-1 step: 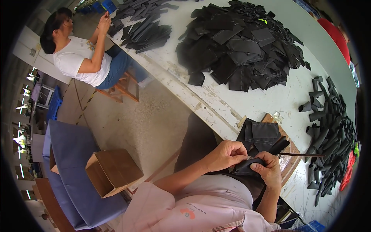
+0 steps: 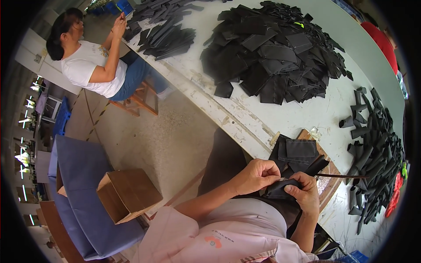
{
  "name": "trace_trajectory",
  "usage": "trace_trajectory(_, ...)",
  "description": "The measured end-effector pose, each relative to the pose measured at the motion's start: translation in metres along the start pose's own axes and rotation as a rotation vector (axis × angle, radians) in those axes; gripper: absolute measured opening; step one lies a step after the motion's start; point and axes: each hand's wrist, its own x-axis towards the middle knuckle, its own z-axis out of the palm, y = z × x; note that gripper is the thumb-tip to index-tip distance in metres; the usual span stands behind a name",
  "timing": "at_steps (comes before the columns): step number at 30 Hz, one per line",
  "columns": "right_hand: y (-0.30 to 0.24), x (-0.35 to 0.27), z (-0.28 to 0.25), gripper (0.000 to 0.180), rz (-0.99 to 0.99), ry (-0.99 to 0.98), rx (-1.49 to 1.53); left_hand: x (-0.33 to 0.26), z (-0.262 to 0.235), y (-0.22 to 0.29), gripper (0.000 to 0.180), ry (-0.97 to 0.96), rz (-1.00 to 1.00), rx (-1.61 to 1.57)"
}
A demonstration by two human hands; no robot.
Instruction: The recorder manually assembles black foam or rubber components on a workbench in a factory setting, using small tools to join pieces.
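Close to my body, my right hand (image 2: 305, 193) grips a small black fabric piece (image 2: 280, 188), its thumb pressed on the folded or rolled cloth. My left hand (image 2: 258, 176) pinches with thumb and forefinger at the upper left edge of that same piece. Just beyond my fingers, several flat black fabric pieces (image 2: 300, 149) with light stitch lines lie at the table corner. They rest partly on a wooden board (image 2: 333, 168). A thin dark rod (image 2: 342, 176) sticks out to the right of my right hand.
A big heap of flat black pieces (image 2: 276, 57) covers the middle of the white table (image 2: 250, 118). Rolled black pieces (image 2: 372, 153) pile up at right, beside a red bag (image 2: 396, 193). A seated person (image 2: 96, 70) is far left. A cardboard box (image 2: 129, 195) stands at lower left.
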Motion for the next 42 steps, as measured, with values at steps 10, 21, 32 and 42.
trace_trajectory(10, 0.004, 0.004, 0.001, 0.025, -0.002, 0.062, -0.033, -0.004, -0.009, 0.005, 0.011, 0.061, 0.023, -0.063)
trace_trajectory(21, 0.010, 0.005, 0.000, 0.021, 0.044, 0.105, 0.027, -0.004, -0.016, 0.004, 0.011, 0.028, -0.072, -0.032)
trace_trajectory(32, 0.013, 0.017, -0.002, 0.011, 0.109, 0.102, 0.318, -0.003, -0.021, 0.011, 0.024, 0.172, -0.045, -0.153)
trace_trajectory(42, 0.021, 0.022, -0.003, 0.012, 0.130, 0.009, 0.254, -0.004, -0.014, 0.007, 0.011, 0.097, -0.101, 0.070)
